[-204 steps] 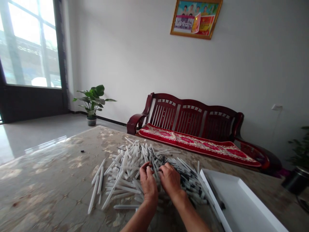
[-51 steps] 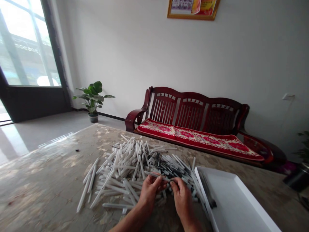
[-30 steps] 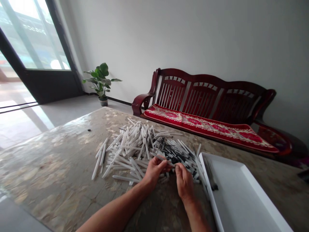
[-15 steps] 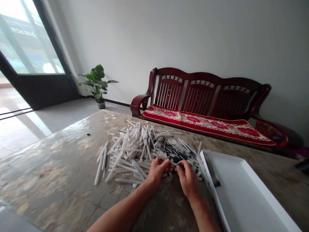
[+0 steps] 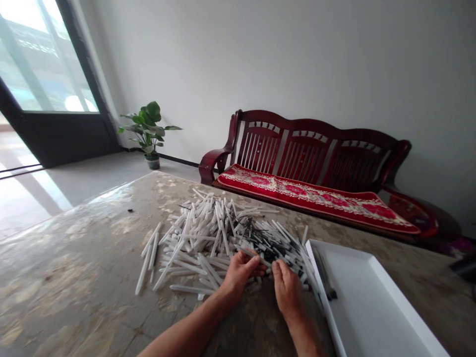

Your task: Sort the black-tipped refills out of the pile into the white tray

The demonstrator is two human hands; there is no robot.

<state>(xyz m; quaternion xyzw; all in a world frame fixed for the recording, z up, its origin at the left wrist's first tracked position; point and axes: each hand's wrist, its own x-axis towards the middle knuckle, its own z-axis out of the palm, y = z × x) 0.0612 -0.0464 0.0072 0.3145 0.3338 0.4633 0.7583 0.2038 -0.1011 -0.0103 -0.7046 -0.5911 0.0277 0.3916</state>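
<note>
Table (image 5: 74, 277) with a brown marble pattern fills the lower half of what you see, and behind its far edge stands a dark red wooden bench (image 5: 316, 148) with a red flowered cushion (image 5: 316, 198) on the seat. A glass door (image 5: 37, 74) is at the far left, and a potted plant (image 5: 148, 129) stands on the floor beside it.

On the table to your right lies a white tray (image 5: 372, 307). A few dark pens (image 5: 326, 277) lie along its left wall.

Just left of the tray is a big loose pile of pens (image 5: 201, 238). They are mostly white on the left side and mixed with black ones on the side near the tray. Any print on the barrels is too small to read.

Your hands are at the near edge of this pile, close to each other but not touching. Your left hand (image 5: 238, 275) is curled, and its thumb and fingers pinch a thin pen (image 5: 250, 253), which is lifted a little above the pile and tilted. Your right hand (image 5: 288, 290) has its fingertips pressed together at the other end of this same pen, as far as you can see it; the exact grip is hidden by the fingers.

A small black bit (image 5: 130, 210) lies alone on the table, well apart from the pile.
</note>
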